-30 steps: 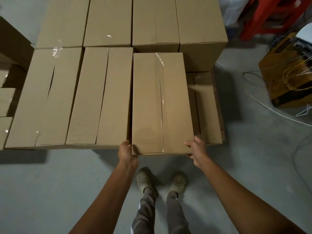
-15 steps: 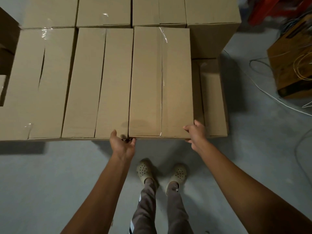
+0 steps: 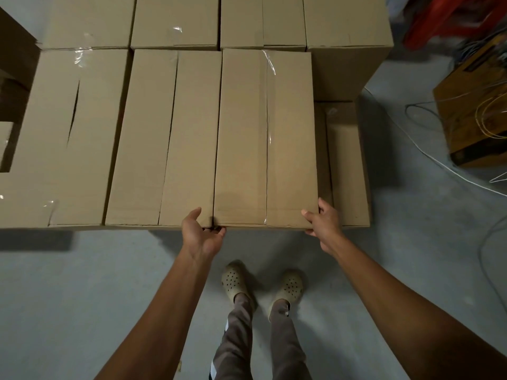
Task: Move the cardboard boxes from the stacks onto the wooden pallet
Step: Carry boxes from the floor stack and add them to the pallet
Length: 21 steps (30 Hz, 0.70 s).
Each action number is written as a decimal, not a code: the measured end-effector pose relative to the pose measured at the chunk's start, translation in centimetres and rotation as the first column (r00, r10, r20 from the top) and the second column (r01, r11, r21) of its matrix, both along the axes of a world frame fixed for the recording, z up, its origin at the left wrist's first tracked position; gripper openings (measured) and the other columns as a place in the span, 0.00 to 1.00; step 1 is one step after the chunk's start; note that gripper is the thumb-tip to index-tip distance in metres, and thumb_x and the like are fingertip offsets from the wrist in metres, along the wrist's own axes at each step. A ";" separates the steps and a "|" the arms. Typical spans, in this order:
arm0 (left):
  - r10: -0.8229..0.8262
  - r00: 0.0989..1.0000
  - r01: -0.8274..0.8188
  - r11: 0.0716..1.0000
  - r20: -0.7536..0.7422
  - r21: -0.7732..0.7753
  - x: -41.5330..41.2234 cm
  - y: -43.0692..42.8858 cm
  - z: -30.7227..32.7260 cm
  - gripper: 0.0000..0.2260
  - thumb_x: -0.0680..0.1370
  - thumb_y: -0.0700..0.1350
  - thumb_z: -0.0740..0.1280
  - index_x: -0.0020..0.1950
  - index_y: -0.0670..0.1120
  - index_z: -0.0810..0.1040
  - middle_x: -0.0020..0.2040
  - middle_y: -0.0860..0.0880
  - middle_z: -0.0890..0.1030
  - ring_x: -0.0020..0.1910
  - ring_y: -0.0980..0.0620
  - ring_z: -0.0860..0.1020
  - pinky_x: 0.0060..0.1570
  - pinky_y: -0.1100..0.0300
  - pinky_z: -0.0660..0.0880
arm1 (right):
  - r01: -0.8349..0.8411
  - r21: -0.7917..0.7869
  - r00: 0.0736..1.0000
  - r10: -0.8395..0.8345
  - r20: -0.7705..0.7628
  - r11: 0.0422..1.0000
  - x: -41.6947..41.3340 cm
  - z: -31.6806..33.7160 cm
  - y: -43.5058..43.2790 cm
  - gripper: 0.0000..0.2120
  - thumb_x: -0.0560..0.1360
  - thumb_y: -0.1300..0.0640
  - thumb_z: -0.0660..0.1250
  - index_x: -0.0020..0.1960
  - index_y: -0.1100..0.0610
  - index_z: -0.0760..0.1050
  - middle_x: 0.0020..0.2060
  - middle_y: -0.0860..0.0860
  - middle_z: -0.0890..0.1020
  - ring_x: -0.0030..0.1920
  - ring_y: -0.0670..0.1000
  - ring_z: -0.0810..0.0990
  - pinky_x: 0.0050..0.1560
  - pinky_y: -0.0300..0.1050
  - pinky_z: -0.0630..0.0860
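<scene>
Both hands are on the taped box (image 3: 263, 138), one at each near corner. The left hand (image 3: 201, 235) is cupped at the near-left corner with its fingers hooked under the bottom edge; the thumb rides up by the seam with the neighbour box (image 3: 164, 138). The right hand (image 3: 325, 224) clamps the near-right corner, thumb on top and fingers wrapped down the side. A corner grip makes sense: it gives the widest lever on a long box, so you can steer yaw as well as push or pull. The box lies flat, long axis pointing away from the person. Its left side touches the neighbour, its far end is up against the back row (image 3: 263, 20), and its near edge lines up with the row front. On its right a lower box (image 3: 347, 165) sits just beside it, so that side is free for the right hand's fingers. I can't see the pallet; the boxes cover whatever is under them. My guess is this is final squaring into the row, though the same grip would suit a lift. The feet are planted on the floor (image 3: 68, 297) square to the box. The cables (image 3: 428, 157) lie well off to the right, out of the footpath.
</scene>
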State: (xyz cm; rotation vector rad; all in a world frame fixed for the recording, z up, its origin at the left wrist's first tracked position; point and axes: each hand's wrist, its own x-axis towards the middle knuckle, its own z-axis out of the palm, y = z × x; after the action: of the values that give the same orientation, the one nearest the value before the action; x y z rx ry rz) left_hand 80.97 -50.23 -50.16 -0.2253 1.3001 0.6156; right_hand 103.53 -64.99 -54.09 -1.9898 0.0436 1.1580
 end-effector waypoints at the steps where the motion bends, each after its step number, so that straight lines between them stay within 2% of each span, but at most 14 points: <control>1: -0.001 1.000 0.001 1.000 0.009 -0.013 0.0 0.0 0.1 0.17 0.81 0.46 0.65 0.63 0.36 0.71 0.63 0.39 0.75 0.67 0.42 0.75 0.72 0.45 0.67 | -0.019 0.005 1.000 0.019 0.003 1.000 0.1 0.2 -0.1 0.28 0.79 0.61 0.69 0.77 0.52 0.66 0.68 0.51 0.77 0.66 0.56 0.77 0.61 0.62 0.79; 3: 0.001 1.000 0.000 0.999 0.027 -0.036 0.1 -0.1 0.2 0.13 0.80 0.44 0.65 0.58 0.35 0.72 0.59 0.40 0.75 0.68 0.44 0.75 0.71 0.46 0.70 | -0.041 0.021 0.999 0.040 0.017 0.999 0.2 0.4 -0.3 0.27 0.79 0.62 0.68 0.77 0.53 0.66 0.64 0.47 0.77 0.64 0.54 0.77 0.62 0.61 0.78; 5: -0.012 1.000 0.013 0.999 0.024 -0.039 0.2 -0.2 0.1 0.12 0.81 0.43 0.64 0.57 0.35 0.71 0.61 0.40 0.75 0.68 0.45 0.75 0.70 0.48 0.70 | -0.052 0.035 0.998 0.051 0.024 0.998 0.2 0.3 -0.4 0.27 0.80 0.63 0.68 0.77 0.54 0.67 0.64 0.49 0.78 0.63 0.54 0.77 0.63 0.61 0.78; 6: -0.020 1.000 0.021 0.999 0.010 -0.037 0.2 -0.1 -0.3 0.12 0.81 0.42 0.64 0.58 0.34 0.72 0.63 0.40 0.76 0.66 0.46 0.76 0.70 0.49 0.71 | -0.056 0.033 0.998 0.055 0.027 0.998 0.2 0.2 -0.4 0.28 0.79 0.62 0.69 0.77 0.54 0.66 0.66 0.50 0.77 0.65 0.54 0.77 0.64 0.61 0.77; 8: -0.030 0.999 0.029 0.999 -0.022 -0.033 0.3 0.3 -0.9 0.15 0.81 0.41 0.65 0.64 0.33 0.71 0.64 0.39 0.76 0.55 0.48 0.80 0.65 0.54 0.75 | -0.053 0.028 0.999 0.053 0.009 0.998 0.3 0.1 -0.5 0.31 0.79 0.62 0.69 0.79 0.52 0.63 0.71 0.52 0.74 0.67 0.56 0.76 0.62 0.60 0.79; 10: -0.068 0.995 0.066 0.997 -0.071 -0.026 0.5 0.4 -1.6 0.16 0.82 0.39 0.65 0.68 0.33 0.71 0.61 0.39 0.77 0.44 0.49 0.80 0.50 0.59 0.82 | -0.056 0.023 0.998 0.056 0.005 0.998 0.3 0.2 -0.9 0.32 0.79 0.62 0.69 0.79 0.52 0.62 0.72 0.52 0.73 0.68 0.56 0.75 0.60 0.58 0.80; 11: -0.098 0.991 0.096 0.995 -0.094 -0.024 0.7 0.4 -1.7 0.15 0.82 0.38 0.64 0.67 0.33 0.72 0.58 0.39 0.77 0.41 0.49 0.79 0.39 0.60 0.82 | -0.059 0.020 0.998 0.059 0.008 0.998 0.3 0.3 -1.1 0.32 0.79 0.62 0.69 0.79 0.52 0.62 0.72 0.52 0.72 0.68 0.56 0.75 0.59 0.57 0.80; 12: -0.135 0.983 0.134 0.991 -0.122 -0.019 0.9 0.3 -1.7 0.14 0.82 0.37 0.64 0.66 0.34 0.72 0.57 0.38 0.77 0.40 0.49 0.79 0.32 0.60 0.80 | -0.059 0.016 0.998 0.059 0.012 0.998 0.2 0.3 -1.3 0.32 0.79 0.62 0.69 0.80 0.53 0.62 0.73 0.53 0.72 0.68 0.56 0.75 0.58 0.57 0.80; 15: -0.178 0.961 0.183 0.983 -0.214 0.001 1.4 0.4 -1.9 0.11 0.82 0.35 0.62 0.64 0.36 0.73 0.54 0.39 0.77 0.40 0.49 0.78 0.32 0.59 0.78 | -0.065 0.016 0.998 0.065 0.015 0.998 0.2 0.5 -1.2 0.33 0.79 0.63 0.69 0.80 0.53 0.60 0.73 0.53 0.71 0.70 0.57 0.73 0.59 0.57 0.80; 18: -0.102 0.976 0.104 0.995 -0.194 -0.002 1.5 0.5 -2.1 0.07 0.82 0.33 0.61 0.59 0.36 0.71 0.51 0.39 0.74 0.36 0.52 0.74 0.27 0.64 0.77 | -0.097 0.001 0.995 0.097 0.017 0.995 0.9 0.8 -0.5 0.32 0.79 0.62 0.69 0.80 0.53 0.61 0.72 0.51 0.72 0.69 0.56 0.74 0.59 0.59 0.80; 21: -0.085 0.982 0.085 0.996 -0.168 -0.006 1.5 0.3 -2.3 0.08 0.82 0.33 0.61 0.61 0.35 0.70 0.47 0.40 0.72 0.35 0.52 0.73 0.28 0.65 0.77 | -0.127 -0.017 0.992 0.127 0.022 0.992 1.6 1.1 -0.3 0.29 0.80 0.62 0.69 0.78 0.54 0.64 0.67 0.48 0.74 0.65 0.54 0.76 0.58 0.58 0.80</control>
State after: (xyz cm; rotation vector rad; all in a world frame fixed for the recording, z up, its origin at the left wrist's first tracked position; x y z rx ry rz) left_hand 82.52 -49.89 -52.46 -0.1177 1.4640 0.5720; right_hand 105.15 -65.26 -53.04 -2.0437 -0.0879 1.2178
